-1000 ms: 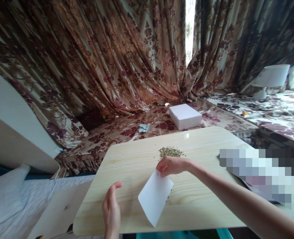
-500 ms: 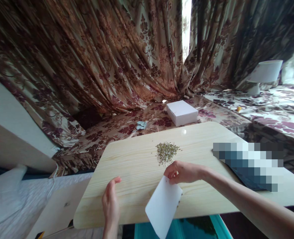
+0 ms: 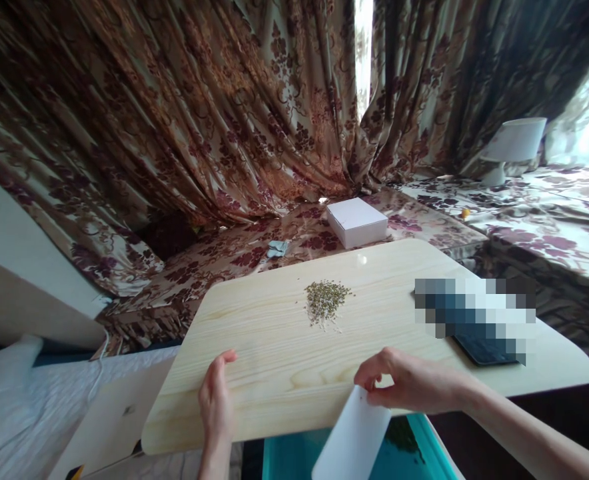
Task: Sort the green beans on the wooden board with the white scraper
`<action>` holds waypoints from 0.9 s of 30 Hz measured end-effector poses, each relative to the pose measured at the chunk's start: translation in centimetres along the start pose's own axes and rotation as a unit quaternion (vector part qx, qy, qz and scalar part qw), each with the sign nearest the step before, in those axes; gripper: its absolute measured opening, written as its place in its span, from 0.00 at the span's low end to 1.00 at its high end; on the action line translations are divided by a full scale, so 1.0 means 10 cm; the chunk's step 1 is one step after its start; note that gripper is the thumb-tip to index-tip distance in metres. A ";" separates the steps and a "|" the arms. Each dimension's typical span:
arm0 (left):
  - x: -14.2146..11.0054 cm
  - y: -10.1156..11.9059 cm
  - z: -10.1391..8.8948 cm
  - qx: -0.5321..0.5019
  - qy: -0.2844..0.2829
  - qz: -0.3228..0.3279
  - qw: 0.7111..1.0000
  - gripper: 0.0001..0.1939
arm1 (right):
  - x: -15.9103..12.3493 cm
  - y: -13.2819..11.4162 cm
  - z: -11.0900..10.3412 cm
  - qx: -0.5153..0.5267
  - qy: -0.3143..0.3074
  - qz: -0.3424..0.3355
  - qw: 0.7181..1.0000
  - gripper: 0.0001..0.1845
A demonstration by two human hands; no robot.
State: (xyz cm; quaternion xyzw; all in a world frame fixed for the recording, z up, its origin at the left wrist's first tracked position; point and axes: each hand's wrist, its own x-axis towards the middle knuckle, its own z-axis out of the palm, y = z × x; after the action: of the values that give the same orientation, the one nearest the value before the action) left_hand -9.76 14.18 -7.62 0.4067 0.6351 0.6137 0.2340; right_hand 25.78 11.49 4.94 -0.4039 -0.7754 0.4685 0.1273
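My right hand [image 3: 404, 380] pinches a white card [image 3: 352, 433] by its upper corner. The card tilts down past the near edge of the pale wooden table [image 3: 264, 360], over a teal bin [image 3: 287, 460]. Dark green bits [image 3: 404, 440] lie inside the bin, partly hidden by the card. Nothing is held in my left hand [image 3: 217, 397], which is on edge near the table's front left with its fingers extended. Farther back on the tabletop is a loose pile of small greenish-brown grains [image 3: 327, 300], apart from both hands.
A dark flat device [image 3: 484, 343], partly pixelated, lies on the table's right side. Behind the table, a white box [image 3: 357, 223] and a small pale blue cloth-like item [image 3: 277, 249] rest on floral fabric. A white lamp [image 3: 517, 140] stands at far right.
My right hand has moved right and nearer to me, carrying the card from above the tabletop to over the bin. The left hand stays nearly in place. The view has shifted slightly.
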 end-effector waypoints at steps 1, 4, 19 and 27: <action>0.00 0.00 0.00 0.000 0.000 0.000 1.000 0.26 | -0.05 0.00 0.00 0.003 0.020 0.007 1.000 0.13; -0.01 0.01 0.00 0.000 -0.001 0.000 1.000 0.26 | -0.15 0.09 -0.05 0.025 0.115 0.025 0.993 0.10; -0.02 0.03 0.00 0.008 -0.003 -0.004 1.000 0.26 | -0.35 0.78 -0.24 -0.210 0.441 0.124 0.864 0.21; -0.02 0.02 -0.01 0.013 -0.003 -0.007 1.000 0.26 | -0.81 1.05 -0.32 -0.391 0.463 0.210 0.767 0.23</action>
State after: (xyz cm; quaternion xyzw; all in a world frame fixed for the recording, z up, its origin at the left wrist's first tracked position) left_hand -9.66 13.95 -7.43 0.4074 0.6450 0.6024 0.2348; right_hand 38.16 9.94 -0.60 -0.7397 -0.6340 -0.1044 0.2000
